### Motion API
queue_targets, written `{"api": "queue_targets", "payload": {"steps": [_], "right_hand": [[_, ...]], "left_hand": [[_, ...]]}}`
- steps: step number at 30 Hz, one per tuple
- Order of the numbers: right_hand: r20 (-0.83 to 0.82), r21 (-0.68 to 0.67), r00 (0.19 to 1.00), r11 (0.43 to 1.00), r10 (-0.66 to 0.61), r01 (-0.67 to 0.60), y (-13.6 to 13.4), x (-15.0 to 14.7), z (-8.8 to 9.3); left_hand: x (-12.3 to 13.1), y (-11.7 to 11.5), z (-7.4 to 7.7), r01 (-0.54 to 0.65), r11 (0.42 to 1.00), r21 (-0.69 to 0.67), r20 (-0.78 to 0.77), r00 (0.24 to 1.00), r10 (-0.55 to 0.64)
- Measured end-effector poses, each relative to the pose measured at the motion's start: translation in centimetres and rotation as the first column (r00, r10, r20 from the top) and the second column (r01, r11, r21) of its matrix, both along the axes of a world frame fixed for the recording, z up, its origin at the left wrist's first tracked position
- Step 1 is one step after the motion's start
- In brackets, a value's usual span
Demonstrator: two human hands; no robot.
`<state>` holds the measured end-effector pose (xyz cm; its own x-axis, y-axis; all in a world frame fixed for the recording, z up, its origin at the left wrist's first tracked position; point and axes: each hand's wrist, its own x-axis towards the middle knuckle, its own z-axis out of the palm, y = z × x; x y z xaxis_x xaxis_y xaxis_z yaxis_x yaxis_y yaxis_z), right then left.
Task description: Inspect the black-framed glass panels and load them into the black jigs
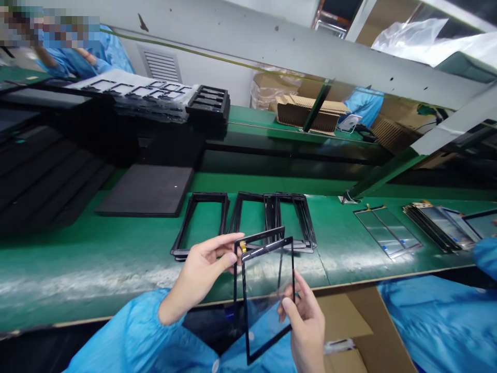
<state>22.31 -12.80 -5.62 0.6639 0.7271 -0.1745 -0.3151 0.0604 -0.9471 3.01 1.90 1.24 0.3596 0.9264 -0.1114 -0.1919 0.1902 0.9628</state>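
The left hand pinches the upper corner of a black-framed glass panel, the right hand closed on its lower right edge, long axis pointing toward the body.

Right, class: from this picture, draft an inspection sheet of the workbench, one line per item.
Surface: green bench, worn pale along the front.
Job's things: black-framed clear panels, held up above the bench.
Clutter: stacked black frames, more clear panels, a dark pad.
Hands: left hand and right hand both grip the panels.
Cables: nothing seen near the hands.
Surroundings: cardboard box below the bench, a co-worker's blue sleeve.
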Motion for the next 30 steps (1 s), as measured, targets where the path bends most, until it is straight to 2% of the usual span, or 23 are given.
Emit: {"api": "queue_targets", "payload": {"steps": [7,15,23,30], "right_hand": [[0.048,-0.011,0.999,1.0,-0.009,0.009,0.1,-0.1,0.5],[0.134,-0.058,0.99,0.997,0.049,-0.042,-0.5,-0.1,-0.5],[0.085,-0.131,0.992,0.988,0.092,-0.08,-0.6,-0.6,0.5],[0.077,-0.15,0.989,0.982,0.126,-0.113,-0.6,-0.6,0.5]], "left_hand": [[0.1,-0.1,0.0,0.031,0.998,-0.053,0.017,0.999,-0.03],[-0.2,-0.4,-1.4,0.058,0.99,-0.13,0.01,0.998,-0.057],[0.1,-0.4,-1.2,0.056,0.983,-0.176,0.057,0.997,-0.047],[0.2,-0.3,-1.5,0.034,0.986,-0.164,0.055,0.998,-0.025]]}}
